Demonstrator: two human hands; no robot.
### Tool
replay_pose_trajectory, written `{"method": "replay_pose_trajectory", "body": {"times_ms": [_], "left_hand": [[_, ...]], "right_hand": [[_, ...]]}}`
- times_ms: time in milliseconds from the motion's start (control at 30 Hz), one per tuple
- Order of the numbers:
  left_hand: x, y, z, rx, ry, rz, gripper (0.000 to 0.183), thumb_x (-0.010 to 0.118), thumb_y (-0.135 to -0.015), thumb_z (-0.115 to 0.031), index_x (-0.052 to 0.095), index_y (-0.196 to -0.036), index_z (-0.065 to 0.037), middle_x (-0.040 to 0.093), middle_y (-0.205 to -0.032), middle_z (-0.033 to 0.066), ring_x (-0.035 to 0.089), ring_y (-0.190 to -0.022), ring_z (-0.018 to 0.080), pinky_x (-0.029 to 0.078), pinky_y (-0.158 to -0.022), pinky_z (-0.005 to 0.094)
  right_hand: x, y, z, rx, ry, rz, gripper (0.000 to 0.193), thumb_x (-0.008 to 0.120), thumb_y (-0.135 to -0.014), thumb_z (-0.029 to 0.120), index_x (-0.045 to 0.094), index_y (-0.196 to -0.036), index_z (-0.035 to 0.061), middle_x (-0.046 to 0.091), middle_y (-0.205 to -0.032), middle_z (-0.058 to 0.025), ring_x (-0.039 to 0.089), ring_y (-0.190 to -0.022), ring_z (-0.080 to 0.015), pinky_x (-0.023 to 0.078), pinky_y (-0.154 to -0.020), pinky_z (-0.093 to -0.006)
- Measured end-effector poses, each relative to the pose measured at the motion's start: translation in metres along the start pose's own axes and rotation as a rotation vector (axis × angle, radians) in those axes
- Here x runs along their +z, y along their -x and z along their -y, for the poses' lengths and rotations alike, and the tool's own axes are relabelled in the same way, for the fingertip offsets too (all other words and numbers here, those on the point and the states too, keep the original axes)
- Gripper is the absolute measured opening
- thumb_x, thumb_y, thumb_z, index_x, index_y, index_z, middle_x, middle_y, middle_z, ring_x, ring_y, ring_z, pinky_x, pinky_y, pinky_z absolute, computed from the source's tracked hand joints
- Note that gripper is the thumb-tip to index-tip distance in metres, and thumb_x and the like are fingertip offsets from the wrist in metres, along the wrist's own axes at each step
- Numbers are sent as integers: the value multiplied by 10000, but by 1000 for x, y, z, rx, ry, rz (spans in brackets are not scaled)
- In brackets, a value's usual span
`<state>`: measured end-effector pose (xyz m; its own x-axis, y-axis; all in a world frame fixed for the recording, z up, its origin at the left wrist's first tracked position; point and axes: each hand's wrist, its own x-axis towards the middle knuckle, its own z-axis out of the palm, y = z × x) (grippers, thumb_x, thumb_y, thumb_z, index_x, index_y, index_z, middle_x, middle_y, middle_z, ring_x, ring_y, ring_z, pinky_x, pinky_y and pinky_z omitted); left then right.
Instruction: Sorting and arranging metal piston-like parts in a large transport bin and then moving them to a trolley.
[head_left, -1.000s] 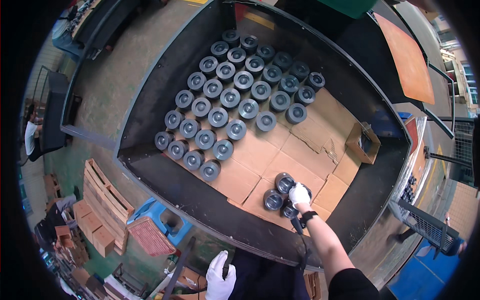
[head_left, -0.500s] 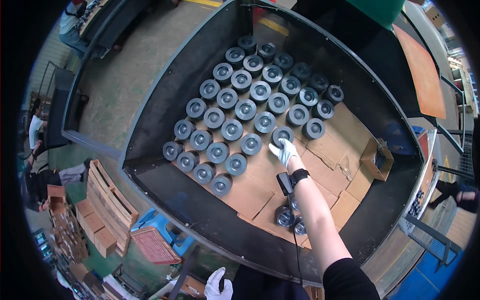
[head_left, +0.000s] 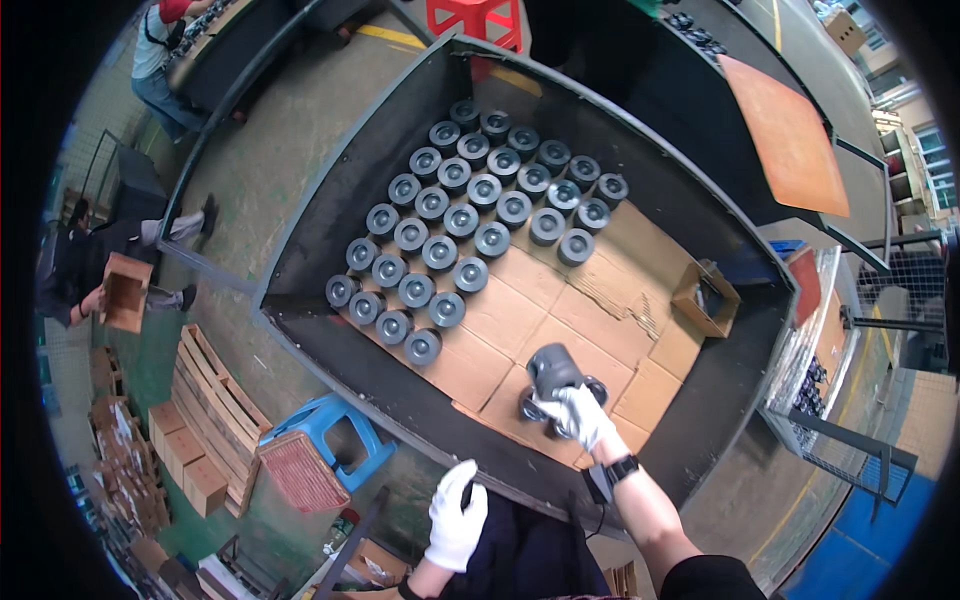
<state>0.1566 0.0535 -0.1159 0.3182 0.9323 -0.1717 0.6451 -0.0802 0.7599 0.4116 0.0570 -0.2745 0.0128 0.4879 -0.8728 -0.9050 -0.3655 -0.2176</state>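
My right hand (head_left: 580, 415), in a white glove, grips a dark grey piston (head_left: 553, 368) from its near end. The piston is tilted and raised over the near part of a big black bin (head_left: 690, 455). Partly hidden under it are a few more dark metal pieces (head_left: 530, 406) on the cardboard lining (head_left: 520, 275). Several pistons (head_left: 461, 220) stand upright in rows across the bin's far and left parts. My left hand (head_left: 457, 520), also gloved, hovers outside the bin's near edge with fingers loosely curled, apart and holding nothing.
A small open carton (head_left: 690, 300) sits inside the bin at right. The bin's raised walls surround the pistons. Outside on the left are a blue stool (head_left: 335, 440) with a woven top, a wooden pallet (head_left: 205, 400) and a person carrying an open box (head_left: 126, 292). A red stool (head_left: 475, 18) stands beyond.
My right hand has taken a piston from the near edge of the rows and brought it up and toward me. My left hand has risen slightly. The view has shifted.
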Motion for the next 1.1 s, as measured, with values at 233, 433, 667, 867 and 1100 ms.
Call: {"method": "replay_pose_trajectory", "body": {"times_ms": [233, 433, 667, 867, 1100], "left_hand": [[-6, -8, -100, 112, 225, 6, 222, 607, -933, -100, 649, -1141, -35, 655, -1132, 144, 630, -1050, 273, 498, -918, 357], [-27, 42, -163, 465, 277, 177, 178, 561, -970, -141, 654, -1065, -22, 660, -914, 80, 644, -897, 202, 513, -771, 339], [-55, 102, -197, 106, 976, 343, 292, 600, -949, -119, 600, -1206, 21, 589, -1205, 82, 566, -1103, 163, 440, -976, 296], [-54, 120, -195, 218, 940, 319, 291, 596, -963, -169, 601, -1202, -2, 584, -1220, 92, 553, -1123, 158, 429, -1002, 306], [-45, 145, -192, 58, 1543, 463, 536, 558, -927, -94, 385, -1423, 9, 456, -1449, 138, 416, -1359, 241, 254, -1170, 379]], "right_hand": [[5, 217, -25, -190, 148, 330, 616, 584, -900, 37, 330, -1461, 53, 501, -1360, -118, 557, -1202, -253, 529, -948, -398], [11, 331, -28, -570, 490, 430, 771, 706, -877, 210, 302, -1514, 49, 421, -1486, -104, 441, -1341, -212, 357, -1110, -337], [6, 389, -54, -195, 93, 793, 699, 738, -870, 223, 370, -1446, 77, 465, -1423, -90, 511, -1276, -280, 468, -1046, -442], [-6, 394, -60, -252, 58, 863, 568, 654, -922, 141, 396, -1421, 52, 506, -1381, -105, 566, -1205, -279, 481, -1050, -410], [-6, 406, -39, -771, 587, 417, 579, 557, -904, 0, 395, -1459, 26, 517, -1406, -114, 509, -1279, -180, 408, -1069, -295]]}}
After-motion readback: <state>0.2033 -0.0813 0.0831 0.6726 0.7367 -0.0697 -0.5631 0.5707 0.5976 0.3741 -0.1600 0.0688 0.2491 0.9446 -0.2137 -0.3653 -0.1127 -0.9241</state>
